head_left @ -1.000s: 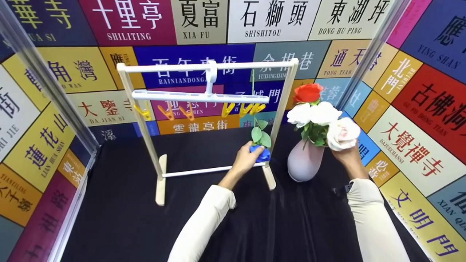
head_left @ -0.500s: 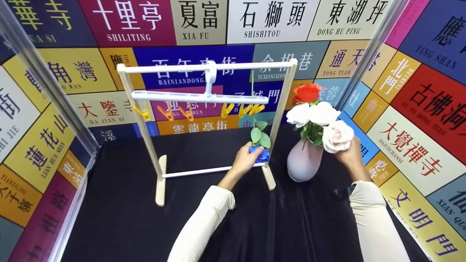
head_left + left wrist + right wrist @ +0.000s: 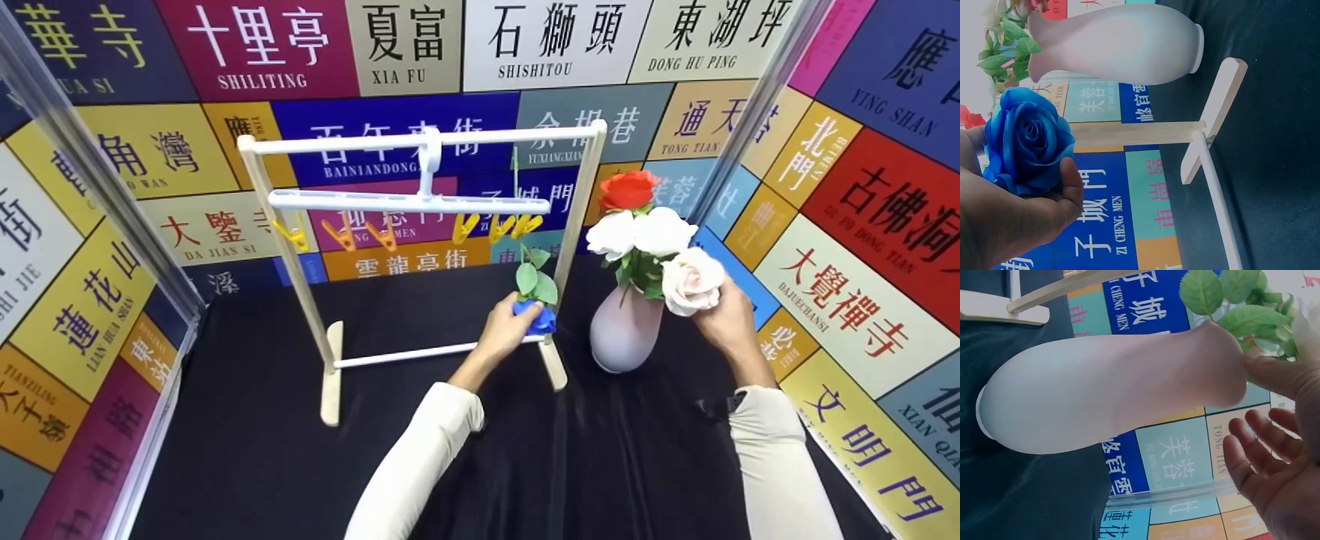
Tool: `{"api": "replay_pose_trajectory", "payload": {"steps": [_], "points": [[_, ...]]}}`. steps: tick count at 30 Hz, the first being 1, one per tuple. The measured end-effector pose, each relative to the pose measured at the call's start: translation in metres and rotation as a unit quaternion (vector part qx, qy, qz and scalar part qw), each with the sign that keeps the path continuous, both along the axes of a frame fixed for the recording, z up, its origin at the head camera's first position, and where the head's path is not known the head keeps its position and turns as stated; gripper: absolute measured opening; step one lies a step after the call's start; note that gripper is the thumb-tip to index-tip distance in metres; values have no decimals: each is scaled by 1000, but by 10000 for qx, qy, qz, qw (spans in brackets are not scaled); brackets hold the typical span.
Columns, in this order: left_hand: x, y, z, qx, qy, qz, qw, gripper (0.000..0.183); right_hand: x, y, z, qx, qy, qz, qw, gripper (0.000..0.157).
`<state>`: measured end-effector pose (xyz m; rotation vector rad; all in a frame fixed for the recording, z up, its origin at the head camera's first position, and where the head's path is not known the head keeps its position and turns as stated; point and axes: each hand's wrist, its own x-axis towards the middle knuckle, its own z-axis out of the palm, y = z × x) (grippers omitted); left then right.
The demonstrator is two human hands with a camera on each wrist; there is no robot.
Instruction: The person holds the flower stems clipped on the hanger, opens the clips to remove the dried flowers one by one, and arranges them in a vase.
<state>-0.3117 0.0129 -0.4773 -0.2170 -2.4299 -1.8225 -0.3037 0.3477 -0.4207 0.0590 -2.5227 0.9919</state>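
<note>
My left hand [image 3: 504, 324] holds a blue artificial rose [image 3: 1030, 132] by its bloom, fingers and thumb curled round the petals. The flower hangs head down, its leaves [image 3: 536, 279] and green stem rising to the yellow clips [image 3: 529, 225] at the hanger's right end. At the right, a pink-white vase [image 3: 626, 330] stands upright with a red rose [image 3: 628, 190], white roses [image 3: 664, 231] and a pale pink rose [image 3: 691, 281]. Behind that pale bloom is my right hand [image 3: 731, 319]. In the right wrist view its fingers [image 3: 1252, 447] are loosely spread, thumb close to the vase's rim.
A white hanger [image 3: 409, 201] with several yellow and orange clips hangs from a wooden rack [image 3: 300, 277], whose feet stand on a black cloth [image 3: 247, 457]. Panels with printed characters [image 3: 555, 45] enclose the back and sides, with clear corner posts.
The pale pink rose has shifted slightly left, closer to the vase, and its bloom has turned. My right hand has drawn slightly back toward me. The left hand stays at the blue rose.
</note>
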Motion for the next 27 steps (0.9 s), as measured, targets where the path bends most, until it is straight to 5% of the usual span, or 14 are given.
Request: {"api": "replay_pose_trajectory", "payload": {"steps": [7,10,14,17,20,27], "points": [[1,-4,-1,11,26,46,10000,23,8,5,2,454,-792,106,9958,42],[2,-4,0,38,56,14,10000,23,14,4,0,486,-1477,890,9838,38],[3,-3,1,-17,83,21,10000,22,19,-10,-4,520,-2120,2136,9522,33],[4,-3,0,-80,64,19,9999,23,21,-26,-3,599,-2033,2715,9388,33],[5,-4,0,-75,59,11,10000,23,20,-45,1,430,-1705,3053,9359,30],[6,-9,0,-144,108,-2,9998,22,9,-84,14,188,-1108,2832,9525,26]]}}
